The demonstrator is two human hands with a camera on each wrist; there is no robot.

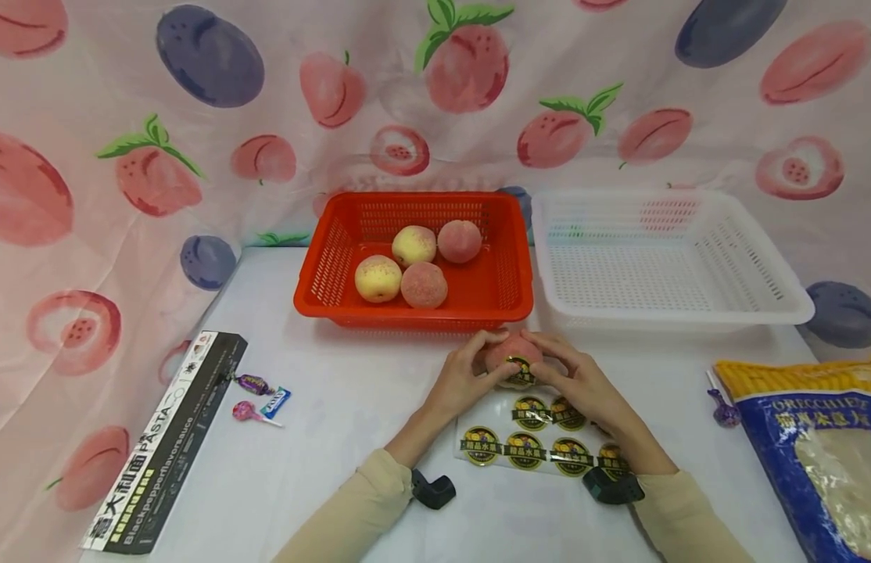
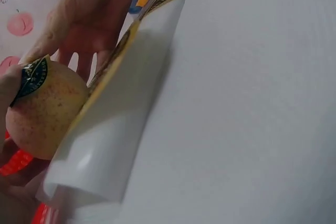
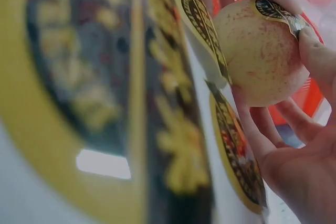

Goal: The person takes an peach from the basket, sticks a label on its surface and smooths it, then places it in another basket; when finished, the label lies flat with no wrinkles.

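Observation:
In the head view a pink peach [image 1: 504,352] is gripped between my left hand [image 1: 467,377] and my right hand [image 1: 582,385], fingers round its sides. Both thumbs press on a black and gold round sticker [image 1: 518,374] on its near side. The wrist views show the peach's pale, red-speckled skin [image 2: 50,116] and the label [image 3: 273,11], one edge of it raised. Beneath the hands lies a white sheet [image 1: 483,416] with several more such stickers [image 1: 525,450], partly covered by the right hand and wrist. The sheet curves upward in the left wrist view.
Behind the hands stands a red basket [image 1: 414,313] with several peaches [image 1: 424,285]; a white basket [image 1: 675,319] is beside it. A pasta box [image 1: 171,442] and sweets [image 1: 252,383] lie left. A pasta bag [image 1: 766,438] and a lollipop [image 1: 724,410] lie right.

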